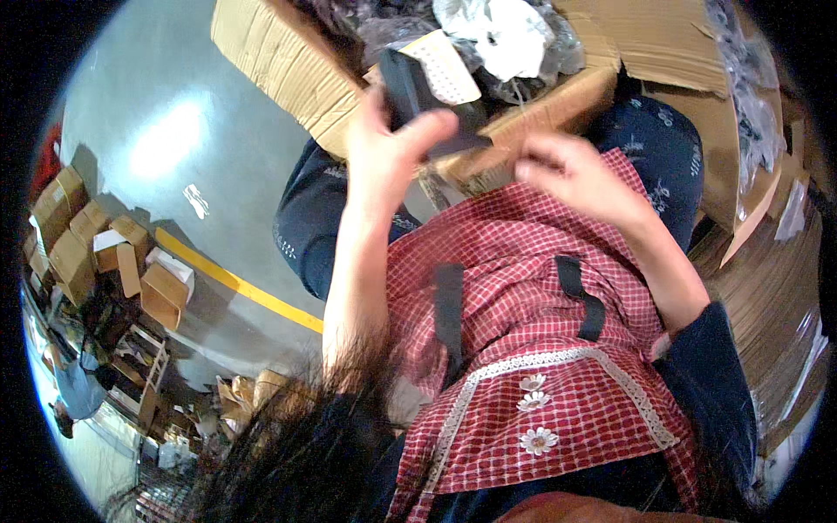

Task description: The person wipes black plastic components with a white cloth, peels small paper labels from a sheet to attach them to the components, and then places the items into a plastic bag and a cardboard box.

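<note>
My left hand (384,152) is closed on a black flat-sided object (405,87) over the near edge of an open cardboard box (549,113). Its exact kind does not show, and the fingers behind it are hidden. A pale card with rows of small marks (443,70) lies just beyond it. To the right, my right hand (580,179) hovers in front of the box with loosely bent, slightly blurred fingers; nothing shows in them. Crumpled white plastic (501,35) and dark plastic-wrapped items (384,22) fill the box.
The box stands at my knees, its flap (279,65) spread to the left. Another carton (741,148) with clear plastic wrap stands at the right. Several cardboard boxes (78,253) lie beyond a yellow floor line (240,283); a person (78,388) is at the far left.
</note>
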The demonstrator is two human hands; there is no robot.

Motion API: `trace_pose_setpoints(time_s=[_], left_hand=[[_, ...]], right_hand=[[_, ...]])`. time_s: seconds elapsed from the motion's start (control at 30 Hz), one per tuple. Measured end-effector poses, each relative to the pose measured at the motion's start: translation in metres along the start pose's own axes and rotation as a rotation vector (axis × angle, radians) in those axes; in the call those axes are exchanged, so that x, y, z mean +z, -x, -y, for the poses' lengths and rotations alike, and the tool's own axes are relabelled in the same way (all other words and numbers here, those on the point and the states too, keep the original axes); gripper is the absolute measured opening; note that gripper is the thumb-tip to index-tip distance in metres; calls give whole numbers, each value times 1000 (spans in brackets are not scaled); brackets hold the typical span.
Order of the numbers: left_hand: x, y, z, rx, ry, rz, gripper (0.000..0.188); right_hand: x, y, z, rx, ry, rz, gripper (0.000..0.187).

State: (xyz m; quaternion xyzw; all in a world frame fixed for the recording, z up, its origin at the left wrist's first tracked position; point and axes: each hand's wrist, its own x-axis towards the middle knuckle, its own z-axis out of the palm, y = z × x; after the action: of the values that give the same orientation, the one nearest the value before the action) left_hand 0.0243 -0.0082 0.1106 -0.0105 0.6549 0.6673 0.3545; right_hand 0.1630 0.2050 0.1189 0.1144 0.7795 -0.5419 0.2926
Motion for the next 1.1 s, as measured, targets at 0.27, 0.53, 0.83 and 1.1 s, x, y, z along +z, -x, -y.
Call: trace_pose_setpoints(time_s=[0.27,0.53,0.83,1.1], left_hand=[[-38,-5,-26,97,383,-289,20],[-55,3,-21,449,164,-347,30],[-51,75,-41,50,421,-855,38],[-33,58,-62,-107,385,-895,33]], right_hand=[[138,17,-155,295,-182,1093,55],[101,-40,-207,937,188,566,41],[118,-13,-301,942,484,245,39],[176,-69,-372,975,413,168,37]])
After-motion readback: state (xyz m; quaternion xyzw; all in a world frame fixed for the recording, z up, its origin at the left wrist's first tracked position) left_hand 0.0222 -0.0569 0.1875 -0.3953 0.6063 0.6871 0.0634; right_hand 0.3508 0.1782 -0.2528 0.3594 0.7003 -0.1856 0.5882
